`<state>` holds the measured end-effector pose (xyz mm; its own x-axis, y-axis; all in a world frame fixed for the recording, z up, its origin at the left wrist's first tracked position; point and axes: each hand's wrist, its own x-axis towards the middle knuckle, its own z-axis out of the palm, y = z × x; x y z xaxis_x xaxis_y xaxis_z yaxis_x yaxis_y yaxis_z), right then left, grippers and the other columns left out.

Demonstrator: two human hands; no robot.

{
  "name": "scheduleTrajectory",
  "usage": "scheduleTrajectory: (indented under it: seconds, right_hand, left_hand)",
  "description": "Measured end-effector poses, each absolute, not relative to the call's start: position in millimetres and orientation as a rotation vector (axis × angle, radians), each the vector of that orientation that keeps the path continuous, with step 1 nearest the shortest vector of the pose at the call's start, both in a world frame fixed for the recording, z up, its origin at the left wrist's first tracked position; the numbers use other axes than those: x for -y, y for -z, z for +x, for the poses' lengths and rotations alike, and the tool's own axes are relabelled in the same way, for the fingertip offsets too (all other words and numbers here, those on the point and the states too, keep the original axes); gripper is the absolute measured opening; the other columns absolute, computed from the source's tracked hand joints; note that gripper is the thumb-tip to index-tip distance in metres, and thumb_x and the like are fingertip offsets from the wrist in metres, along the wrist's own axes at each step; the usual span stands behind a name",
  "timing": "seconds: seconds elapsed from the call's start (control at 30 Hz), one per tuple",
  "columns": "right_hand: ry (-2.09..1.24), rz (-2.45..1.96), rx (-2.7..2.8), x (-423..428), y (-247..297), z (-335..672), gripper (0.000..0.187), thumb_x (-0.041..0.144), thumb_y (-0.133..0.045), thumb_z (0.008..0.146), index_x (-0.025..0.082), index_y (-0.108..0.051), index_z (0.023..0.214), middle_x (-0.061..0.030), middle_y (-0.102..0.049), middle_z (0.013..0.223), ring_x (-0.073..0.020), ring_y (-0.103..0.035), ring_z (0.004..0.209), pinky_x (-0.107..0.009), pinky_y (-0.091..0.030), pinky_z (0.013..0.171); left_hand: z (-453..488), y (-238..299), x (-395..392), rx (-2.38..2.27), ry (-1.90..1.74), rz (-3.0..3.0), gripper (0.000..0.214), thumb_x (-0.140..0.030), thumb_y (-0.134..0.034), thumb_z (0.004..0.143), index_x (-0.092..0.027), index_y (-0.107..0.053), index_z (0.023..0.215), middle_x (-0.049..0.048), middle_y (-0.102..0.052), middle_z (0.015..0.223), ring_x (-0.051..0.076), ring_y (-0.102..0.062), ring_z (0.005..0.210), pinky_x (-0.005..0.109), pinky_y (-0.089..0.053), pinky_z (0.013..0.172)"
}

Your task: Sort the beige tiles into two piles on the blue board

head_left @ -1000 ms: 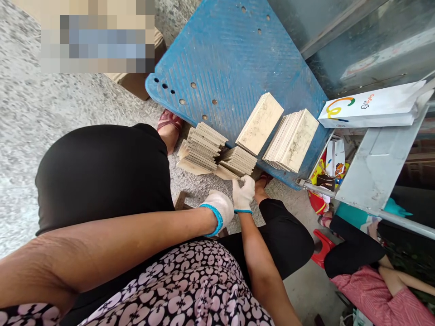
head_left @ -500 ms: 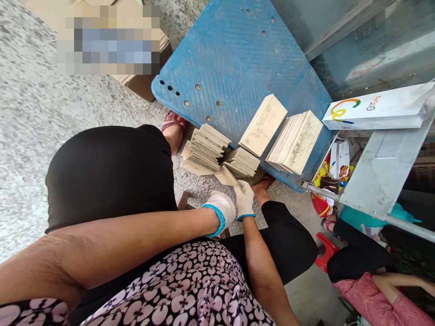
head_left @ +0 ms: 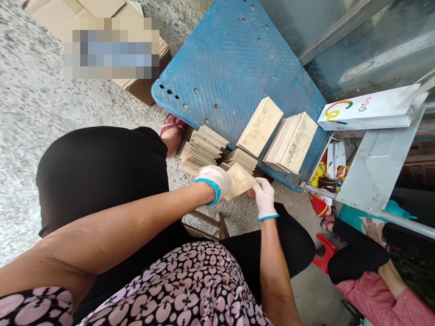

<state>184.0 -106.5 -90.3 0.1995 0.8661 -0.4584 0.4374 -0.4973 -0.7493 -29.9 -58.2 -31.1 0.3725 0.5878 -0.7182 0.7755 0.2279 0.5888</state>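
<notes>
A thin, pale wooden board (head_left: 239,181) with faint grey marks is tilted above the lower end of the stacks. My right hand (head_left: 265,195), in a white glove with a blue cuff, pinches its right corner. At the board's left edge is my left hand (head_left: 215,179), gloved the same way; its fingers are hidden, so I cannot tell whether it grips. Just beyond my hands, boards stand on edge in a left bundle (head_left: 205,144) and a smaller bundle (head_left: 240,159). Two neater stacks, a dark-spotted one (head_left: 261,127) and a thicker one (head_left: 291,142), rest on the blue plastic platform.
The blue platform (head_left: 217,59) spans the far side. A cardboard box (head_left: 142,86) lies at upper left, partly blurred out. At right are a white paper bag (head_left: 370,108), a metal frame (head_left: 370,167) and snack packets (head_left: 322,181). Another person (head_left: 374,280) sits at lower right.
My right hand has moved right and turned the board so its broad face shows. My left hand has moved up and forward to the board's left edge.
</notes>
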Motion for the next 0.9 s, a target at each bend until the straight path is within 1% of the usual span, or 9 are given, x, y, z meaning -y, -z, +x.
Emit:
scheduleTrajectory:
  seconds: [0.1, 0.17, 0.3, 0.5, 0.57, 0.63, 0.7, 0.8, 0.9]
  right_hand:
    - [-1.244, -1.963, 1.186, 90, 58, 202, 0.027, 0.04, -0.064, 0.074, 0.016, -0.065, 0.088, -0.0018, -0.066, 0.078, -0.0152, -0.059, 0.068, -0.027, -0.05, 0.064]
    - [-1.253, -1.934, 1.124, 79, 40, 210, 0.027, 0.04, -0.065, 0.074, 0.016, -0.064, 0.086, 0.0008, -0.062, 0.069, -0.0106, -0.051, 0.054, -0.022, -0.044, 0.052]
    - [-1.227, -1.939, 1.055, 61, 16, 217, 0.029, 0.041, -0.068, 0.071, 0.016, -0.062, 0.084, 0.0066, -0.052, 0.056, -0.0039, -0.031, 0.037, -0.018, -0.025, 0.036]
    - [-1.21, -1.915, 1.031, 42, 8, 211, 0.034, 0.046, -0.073, 0.067, 0.018, -0.06, 0.081, 0.0089, -0.046, 0.05, -0.0036, -0.03, 0.031, -0.018, -0.022, 0.031]
    - [-1.189, -1.889, 0.984, 42, 12, 204, 0.037, 0.049, -0.071, 0.07, 0.018, -0.059, 0.086, 0.006, -0.053, 0.055, -0.0049, -0.038, 0.034, -0.017, -0.026, 0.032]
    - [-1.154, -1.859, 0.926, 49, 20, 195, 0.044, 0.053, -0.066, 0.075, 0.017, -0.059, 0.099, -0.002, -0.066, 0.075, -0.0098, -0.057, 0.051, -0.019, -0.043, 0.042]
    - [-1.093, -1.879, 0.923, 62, 29, 184, 0.056, 0.053, -0.065, 0.076, 0.018, -0.053, 0.118, -0.0102, -0.067, 0.106, -0.0171, -0.067, 0.083, -0.028, -0.056, 0.065]
    - [-1.047, -1.976, 1.072, 87, 41, 166, 0.085, 0.049, -0.072, 0.07, 0.018, -0.037, 0.14, -0.0173, -0.054, 0.134, -0.0247, -0.059, 0.115, -0.04, -0.053, 0.091]
    - [-1.053, -2.135, 1.279, 102, 45, 145, 0.105, 0.048, -0.08, 0.062, 0.018, -0.028, 0.148, -0.0185, -0.044, 0.144, -0.0309, -0.051, 0.126, -0.046, -0.045, 0.103]
  left_hand:
    - [-37, 36, 48, -1.304, 0.27, 1.709, 0.035, -0.023, -0.056, 0.081, -0.008, -0.065, 0.111, 0.0244, -0.067, 0.104, 0.04, -0.063, 0.098, 0.049, -0.049, 0.081]
    - [-38, 39, 44, -1.208, 0.17, 1.772, 0.042, -0.035, -0.052, 0.083, -0.012, -0.06, 0.117, 0.0206, -0.066, 0.109, 0.036, -0.064, 0.096, 0.044, -0.05, 0.078]
    - [-35, 37, 37, -1.103, 0.05, 1.64, 0.041, -0.047, -0.049, 0.082, -0.02, -0.065, 0.108, 0.0102, -0.069, 0.103, 0.026, -0.064, 0.09, 0.033, -0.048, 0.073]
    - [-29, 29, 39, -1.011, -0.088, 1.166, 0.037, -0.052, -0.06, 0.076, -0.019, -0.071, 0.088, 0.0035, -0.071, 0.083, 0.02, -0.064, 0.074, 0.026, -0.045, 0.059]
    - [-26, 33, 41, -1.009, -0.162, 1.025, 0.033, -0.048, -0.064, 0.073, -0.018, -0.071, 0.083, 0.004, -0.071, 0.081, 0.02, -0.065, 0.074, 0.026, -0.046, 0.057]
    - [-24, 38, 42, -1.019, -0.246, 0.932, 0.029, -0.044, -0.067, 0.072, -0.017, -0.071, 0.082, 0.0044, -0.072, 0.082, 0.02, -0.066, 0.075, 0.026, -0.049, 0.059]
    - [-21, 41, 42, -1.042, -0.344, 0.799, 0.025, -0.038, -0.066, 0.074, -0.016, -0.071, 0.083, 0.0047, -0.072, 0.085, 0.02, -0.067, 0.076, 0.026, -0.051, 0.061]
    - [-18, 41, 40, -1.087, -0.481, 0.56, 0.021, -0.03, -0.062, 0.077, -0.014, -0.069, 0.09, 0.0053, -0.073, 0.09, 0.018, -0.068, 0.077, 0.025, -0.054, 0.064]
    - [-17, 42, 40, -1.09, -0.554, 0.46, 0.021, -0.027, -0.063, 0.076, -0.014, -0.069, 0.092, 0.0065, -0.074, 0.094, 0.018, -0.069, 0.08, 0.026, -0.056, 0.068]
